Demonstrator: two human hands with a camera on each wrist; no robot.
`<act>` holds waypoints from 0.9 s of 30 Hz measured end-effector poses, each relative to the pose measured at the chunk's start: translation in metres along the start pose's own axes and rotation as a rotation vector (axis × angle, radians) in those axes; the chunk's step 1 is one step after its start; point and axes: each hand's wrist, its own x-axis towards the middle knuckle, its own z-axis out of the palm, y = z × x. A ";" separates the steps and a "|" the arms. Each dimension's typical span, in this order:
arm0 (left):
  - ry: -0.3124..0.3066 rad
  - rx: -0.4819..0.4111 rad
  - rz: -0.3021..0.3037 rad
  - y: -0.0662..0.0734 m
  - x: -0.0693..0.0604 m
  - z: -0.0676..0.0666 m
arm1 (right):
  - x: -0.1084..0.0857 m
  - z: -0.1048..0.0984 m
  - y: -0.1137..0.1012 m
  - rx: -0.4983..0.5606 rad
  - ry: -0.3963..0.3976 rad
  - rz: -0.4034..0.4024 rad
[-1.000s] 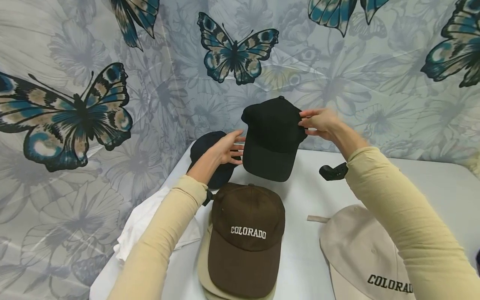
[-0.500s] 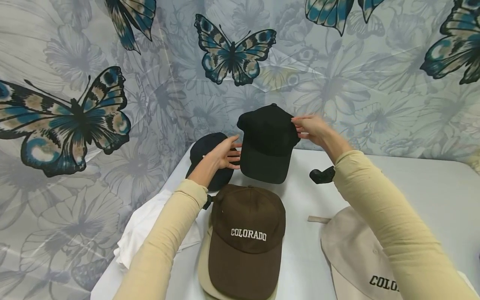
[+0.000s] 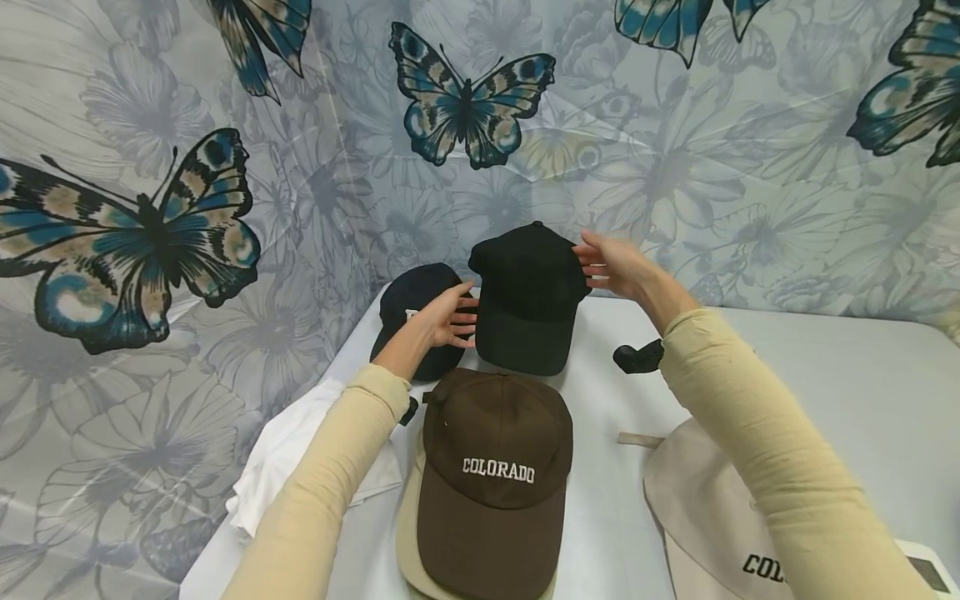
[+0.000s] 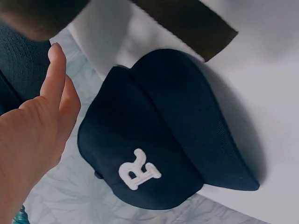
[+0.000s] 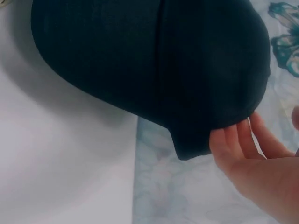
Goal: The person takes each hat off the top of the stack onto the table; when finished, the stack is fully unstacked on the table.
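Note:
A plain black baseball cap stands upright near the back of the table, brim toward me. My left hand is at its left side, fingers extended beside the cap. On the other side, my right hand touches the crown with its fingertips, and in the right wrist view its thumb is apart from the cap. Whether the brim rests fully on the table cannot be told. Just left of it, partly behind my left hand, sits a navy cap with a white letter R.
In front lies a brown COLORADO cap on top of a cream cap. A beige COLORADO cap is at right, under my forearm. White cloth lies at left. A butterfly-print fabric wall closes off the back.
Both hands and the black cap have come down and slightly left toward the table. My right fingers have loosened from a pinch on the crown to a touch.

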 end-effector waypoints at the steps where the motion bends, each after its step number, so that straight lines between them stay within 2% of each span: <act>1: 0.000 -0.005 -0.002 -0.002 0.001 0.000 | 0.001 0.001 0.001 0.009 0.000 0.004; 10: -0.007 -0.008 -0.007 -0.014 0.011 0.001 | 0.005 0.003 0.013 0.070 -0.004 0.014; 14: -0.011 -0.023 -0.032 -0.021 0.017 0.000 | 0.007 0.006 0.019 0.070 -0.010 0.016; 19: -0.029 0.001 -0.069 -0.030 0.023 0.000 | 0.011 0.007 0.026 0.050 -0.045 0.023; 22: -0.024 0.000 -0.071 -0.033 0.025 -0.001 | 0.012 0.007 0.029 0.047 -0.066 0.023; 27: -0.018 -0.009 -0.073 -0.034 0.027 -0.002 | 0.015 0.004 0.036 0.071 -0.057 0.040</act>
